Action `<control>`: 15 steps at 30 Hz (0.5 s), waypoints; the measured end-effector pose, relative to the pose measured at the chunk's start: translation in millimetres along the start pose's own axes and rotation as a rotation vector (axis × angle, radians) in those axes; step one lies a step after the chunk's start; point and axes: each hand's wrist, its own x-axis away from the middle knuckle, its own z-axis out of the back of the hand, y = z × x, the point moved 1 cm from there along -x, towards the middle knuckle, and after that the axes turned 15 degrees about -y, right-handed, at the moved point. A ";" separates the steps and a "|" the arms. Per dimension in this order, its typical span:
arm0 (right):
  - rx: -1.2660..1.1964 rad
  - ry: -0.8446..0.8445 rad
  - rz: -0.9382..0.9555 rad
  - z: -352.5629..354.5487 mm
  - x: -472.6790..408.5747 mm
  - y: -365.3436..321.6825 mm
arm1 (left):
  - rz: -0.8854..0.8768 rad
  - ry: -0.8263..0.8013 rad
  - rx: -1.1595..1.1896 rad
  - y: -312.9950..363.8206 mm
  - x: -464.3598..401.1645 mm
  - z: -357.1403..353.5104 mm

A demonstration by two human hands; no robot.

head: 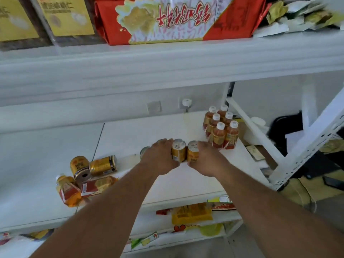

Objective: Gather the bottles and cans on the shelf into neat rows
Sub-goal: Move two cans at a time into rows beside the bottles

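Cans [178, 150] stand upright, side by side, between both hands' grip.

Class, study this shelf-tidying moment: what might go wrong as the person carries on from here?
1. The left hand and right hand each hold an upright gold can near the white shelf front edge; a slip could drop one.
2. Pushing them right could topple the cluster of white-capped amber bottles.
3. The tipped gold cans on the left could roll off.

Gold cans [178, 152], white-capped amber bottles [220, 135], a white shelf [141, 131], a red box [178, 19].
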 end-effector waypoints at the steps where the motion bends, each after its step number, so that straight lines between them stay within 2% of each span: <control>1: -0.012 -0.006 -0.003 4.1 -0.9 -3.3 | 0.003 -0.028 0.009 -1.4 -10.6 2.2; 5: -0.013 0.022 -0.034 23.3 5.2 -21.8 | -0.027 -0.046 0.004 -8.4 -49.3 6.5; 10: -0.072 -0.051 -0.074 25.9 -18.5 -17.1 | -0.083 -0.080 -0.102 -9.7 -87.3 2.5; 15: -0.166 -0.043 -0.048 23.9 -38.6 -7.6 | -0.072 -0.165 -0.211 -9.7 -114.9 -3.4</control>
